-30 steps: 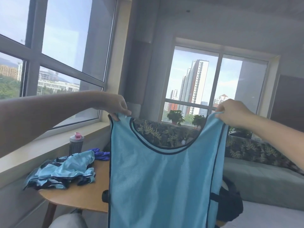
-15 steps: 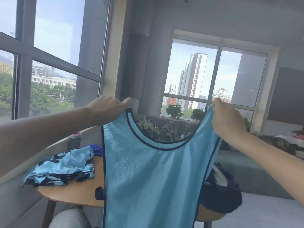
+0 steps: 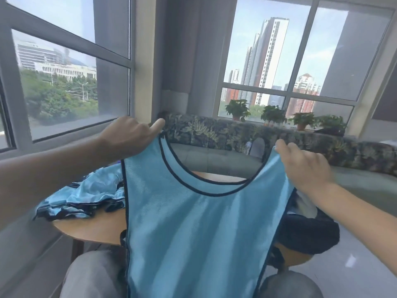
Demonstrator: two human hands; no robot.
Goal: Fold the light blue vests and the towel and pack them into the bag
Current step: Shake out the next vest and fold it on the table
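A light blue vest (image 3: 193, 229) with dark trim hangs spread out in front of me, above the table. My left hand (image 3: 129, 136) grips its left shoulder strap and my right hand (image 3: 305, 166) grips its right shoulder strap. More light blue vests (image 3: 86, 196) lie in a crumpled pile on the left of the round wooden table (image 3: 94, 229). A dark bag (image 3: 309, 233) sits on the table's right side, partly hidden behind the held vest. I cannot make out the towel.
My knees in grey trousers (image 3: 92, 276) are under the near table edge. A patterned sofa (image 3: 236, 134) runs behind the table below a sill with potted plants (image 3: 272, 114). Large windows stand on the left and ahead.
Both hands and the held vest have dropped lower in view as my head tilted down. The vest stays stretched between them.
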